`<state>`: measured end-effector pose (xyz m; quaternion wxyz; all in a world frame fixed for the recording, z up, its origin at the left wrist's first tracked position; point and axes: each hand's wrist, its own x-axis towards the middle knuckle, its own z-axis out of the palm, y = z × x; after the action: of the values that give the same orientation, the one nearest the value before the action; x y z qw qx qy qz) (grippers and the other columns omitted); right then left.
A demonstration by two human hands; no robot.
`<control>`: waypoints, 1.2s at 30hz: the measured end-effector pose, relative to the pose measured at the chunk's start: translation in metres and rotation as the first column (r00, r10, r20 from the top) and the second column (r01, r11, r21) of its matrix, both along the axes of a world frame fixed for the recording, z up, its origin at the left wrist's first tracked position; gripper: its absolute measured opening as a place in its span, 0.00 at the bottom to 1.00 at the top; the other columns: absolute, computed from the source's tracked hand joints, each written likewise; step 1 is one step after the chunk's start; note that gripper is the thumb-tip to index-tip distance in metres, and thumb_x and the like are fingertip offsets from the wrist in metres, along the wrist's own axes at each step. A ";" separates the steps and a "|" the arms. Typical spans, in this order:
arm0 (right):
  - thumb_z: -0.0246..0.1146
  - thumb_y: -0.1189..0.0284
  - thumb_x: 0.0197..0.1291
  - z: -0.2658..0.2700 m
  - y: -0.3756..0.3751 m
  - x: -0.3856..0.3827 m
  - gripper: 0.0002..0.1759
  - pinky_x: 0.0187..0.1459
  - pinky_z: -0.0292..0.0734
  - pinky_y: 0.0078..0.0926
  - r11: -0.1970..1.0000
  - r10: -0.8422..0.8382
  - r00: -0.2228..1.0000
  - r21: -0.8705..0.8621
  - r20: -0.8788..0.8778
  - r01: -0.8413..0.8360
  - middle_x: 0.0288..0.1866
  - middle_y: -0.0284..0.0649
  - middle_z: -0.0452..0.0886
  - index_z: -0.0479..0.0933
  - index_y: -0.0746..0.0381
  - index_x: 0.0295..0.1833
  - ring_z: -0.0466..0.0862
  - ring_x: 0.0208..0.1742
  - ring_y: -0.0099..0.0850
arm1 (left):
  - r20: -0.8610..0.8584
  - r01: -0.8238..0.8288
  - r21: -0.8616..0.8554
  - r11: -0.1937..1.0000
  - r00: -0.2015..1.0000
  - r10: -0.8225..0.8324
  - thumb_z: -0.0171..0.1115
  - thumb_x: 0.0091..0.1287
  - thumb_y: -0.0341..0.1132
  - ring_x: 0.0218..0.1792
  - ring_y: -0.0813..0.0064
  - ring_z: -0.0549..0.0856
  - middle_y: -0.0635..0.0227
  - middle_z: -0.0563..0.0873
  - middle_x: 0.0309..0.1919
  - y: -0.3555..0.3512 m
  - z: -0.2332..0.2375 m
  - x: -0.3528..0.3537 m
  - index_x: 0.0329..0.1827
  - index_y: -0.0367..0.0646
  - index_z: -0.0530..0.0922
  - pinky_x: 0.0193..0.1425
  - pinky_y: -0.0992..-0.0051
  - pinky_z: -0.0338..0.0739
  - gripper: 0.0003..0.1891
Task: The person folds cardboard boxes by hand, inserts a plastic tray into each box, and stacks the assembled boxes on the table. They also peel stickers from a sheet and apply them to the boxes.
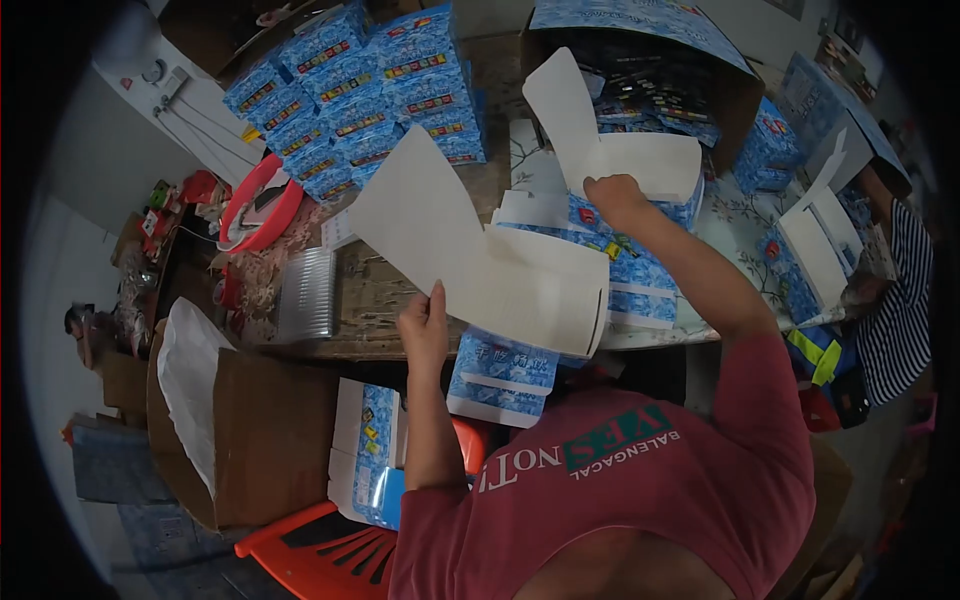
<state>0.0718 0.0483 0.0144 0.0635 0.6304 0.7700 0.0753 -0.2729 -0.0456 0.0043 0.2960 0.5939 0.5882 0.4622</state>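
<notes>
My left hand (pixel 425 322) pinches the near edge of an unfolded carton (pixel 540 290), thumb on its plain white inner side. One large white flap of it stands up to the left, and its blue printed face shows below the table edge. Farther back, my right hand (pixel 614 198) is closed at the edge of a second carton (pixel 650 165), also white inside with a raised flap. Between the two lies more blue printed card (pixel 640 275) with small coloured pictures. The fingertips of my right hand are partly hidden.
Small blue boxes (pixel 420 90) are stacked at the back left. An open box (pixel 735 90) of dark packets stands at the back right. A pink ring-shaped item (pixel 275 215) and clear ridged plastic (pixel 307 295) lie left. A cardboard box (pixel 270 430) and orange chair (pixel 330 560) are below.
</notes>
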 end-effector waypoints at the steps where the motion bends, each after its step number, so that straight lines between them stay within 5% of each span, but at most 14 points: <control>1: 0.67 0.70 0.48 -0.006 0.004 0.005 0.17 0.38 0.75 0.38 0.994 0.041 0.999 0.099 0.013 -0.043 0.31 0.48 0.81 0.74 0.65 0.42 0.82 0.36 0.43 | -0.060 -0.014 0.037 0.999 0.998 0.016 0.57 0.66 0.38 0.20 0.84 0.67 0.63 0.72 0.12 0.001 -0.007 0.000 0.25 0.27 0.75 0.23 0.75 0.65 0.19; 7: 0.67 0.73 0.46 0.160 -0.061 -0.002 0.15 0.35 0.74 0.36 0.962 0.239 0.962 0.164 -0.131 -0.217 0.29 0.47 0.80 0.73 0.64 0.40 0.82 0.34 0.42 | 0.119 -0.006 0.024 1.000 0.993 0.003 0.56 0.67 0.39 0.19 0.84 0.69 0.64 0.72 0.11 -0.004 -0.004 0.012 0.25 0.28 0.76 0.23 0.74 0.65 0.19; 11: 0.66 0.75 0.45 0.205 -0.117 -0.047 0.12 0.34 0.74 0.35 0.888 0.459 0.881 0.084 -0.115 -0.452 0.29 0.46 0.80 0.73 0.63 0.37 0.82 0.34 0.41 | 0.165 0.066 -0.026 0.997 0.984 -0.061 0.54 0.68 0.40 0.20 0.84 0.74 0.65 0.75 0.13 0.001 -0.006 0.030 0.27 0.29 0.78 0.24 0.76 0.70 0.19; 15: 0.64 0.78 0.43 0.170 -0.125 -0.073 0.11 0.32 0.74 0.35 0.819 0.571 0.821 0.055 0.016 -0.571 0.27 0.45 0.80 0.72 0.64 0.34 0.82 0.32 0.40 | 0.321 0.160 -0.104 0.982 0.940 -0.119 0.53 0.69 0.41 0.27 0.82 0.79 0.68 0.78 0.21 -0.004 -0.003 0.049 0.31 0.31 0.79 0.33 0.76 0.78 0.19; 17: 0.62 0.79 0.42 0.145 -0.122 -0.079 0.08 0.30 0.74 0.35 0.766 0.630 0.773 -0.107 -0.074 -0.634 0.23 0.45 0.79 0.72 0.66 0.31 0.83 0.29 0.40 | 0.336 0.198 -0.136 0.971 0.931 -0.143 0.53 0.69 0.41 0.31 0.80 0.80 0.69 0.79 0.26 -0.007 -0.004 0.052 0.34 0.32 0.78 0.38 0.75 0.81 0.18; 22: 0.60 0.75 0.43 0.108 -0.128 -0.108 0.05 0.28 0.75 0.36 0.696 0.694 0.699 -0.087 -0.173 -0.713 0.22 0.44 0.80 0.74 0.66 0.29 0.83 0.27 0.40 | 0.426 0.242 -0.054 0.969 0.883 -0.197 0.51 0.69 0.39 0.33 0.79 0.81 0.65 0.82 0.29 -0.014 -0.023 0.050 0.37 0.31 0.78 0.37 0.75 0.80 0.17; 26: 0.61 0.71 0.46 0.068 -0.118 -0.122 0.07 0.31 0.76 0.33 0.707 0.677 0.734 -0.225 -0.057 -0.670 0.29 0.42 0.82 0.76 0.64 0.29 0.83 0.31 0.38 | 0.750 0.348 -0.038 0.937 0.629 -0.204 0.50 0.67 0.33 0.48 0.73 0.79 0.59 0.80 0.46 -0.027 -0.011 0.048 0.52 0.32 0.74 0.50 0.70 0.76 0.15; 28: 0.60 0.68 0.48 0.066 -0.140 -0.114 0.10 0.36 0.76 0.31 0.569 0.819 0.564 0.264 -0.104 -0.779 0.36 0.40 0.82 0.77 0.63 0.32 0.82 0.38 0.35 | 0.863 0.406 0.019 0.913 0.455 -0.220 0.50 0.67 0.33 0.51 0.71 0.77 0.58 0.77 0.51 -0.029 -0.005 0.052 0.57 0.31 0.70 0.56 0.70 0.71 0.18; 29: 0.60 0.68 0.48 0.080 -0.150 -0.101 0.10 0.36 0.76 0.31 0.606 0.791 0.603 0.266 -0.103 -0.750 0.36 0.40 0.82 0.77 0.63 0.32 0.82 0.38 0.35 | 0.862 0.450 0.020 0.893 0.444 -0.243 0.50 0.67 0.33 0.51 0.71 0.77 0.58 0.77 0.51 -0.029 -0.008 0.055 0.57 0.31 0.70 0.56 0.70 0.71 0.18; 31: 0.60 0.71 0.51 0.119 -0.180 -0.066 0.08 0.41 0.75 0.31 0.669 0.731 0.615 0.489 -0.297 -0.559 0.39 0.38 0.81 0.78 0.63 0.36 0.80 0.41 0.33 | 0.460 0.356 0.067 0.932 0.818 -0.346 0.51 0.67 0.33 0.53 0.72 0.75 0.57 0.76 0.54 -0.030 -0.016 0.063 0.61 0.31 0.65 0.59 0.72 0.67 0.22; 33: 0.60 0.74 0.55 0.100 -0.186 0.001 0.07 0.41 0.75 0.31 0.697 0.571 0.679 0.709 -0.462 -0.103 0.37 0.39 0.80 0.78 0.63 0.40 0.80 0.40 0.35 | 0.419 0.399 0.058 0.915 0.822 -0.385 0.52 0.67 0.32 0.50 0.72 0.76 0.57 0.78 0.51 -0.019 -0.025 0.072 0.58 0.27 0.68 0.55 0.73 0.69 0.20; 35: 0.60 0.76 0.56 0.079 -0.207 0.071 0.07 0.38 0.75 0.31 0.681 0.239 0.786 0.675 -0.570 0.283 0.37 0.42 0.80 0.77 0.63 0.41 0.81 0.39 0.39 | 0.136 0.331 -0.118 0.936 0.939 -0.315 0.53 0.67 0.33 0.47 0.70 0.79 0.57 0.78 0.49 -0.001 -0.035 0.068 0.57 0.29 0.69 0.51 0.71 0.74 0.19; 36: 0.60 0.76 0.56 0.058 -0.224 0.105 0.07 0.38 0.76 0.31 0.671 0.085 0.727 0.578 -0.682 0.464 0.37 0.43 0.80 0.77 0.63 0.41 0.81 0.38 0.41 | 0.134 0.358 -0.114 0.927 0.930 -0.343 0.53 0.67 0.33 0.47 0.70 0.79 0.57 0.78 0.49 0.005 -0.039 0.070 0.57 0.29 0.69 0.51 0.71 0.74 0.19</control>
<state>0.1769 -0.1755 0.0729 -0.4547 0.6697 0.5716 0.1344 -0.2031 -0.0404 -0.0351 0.4463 0.6411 0.4852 0.3930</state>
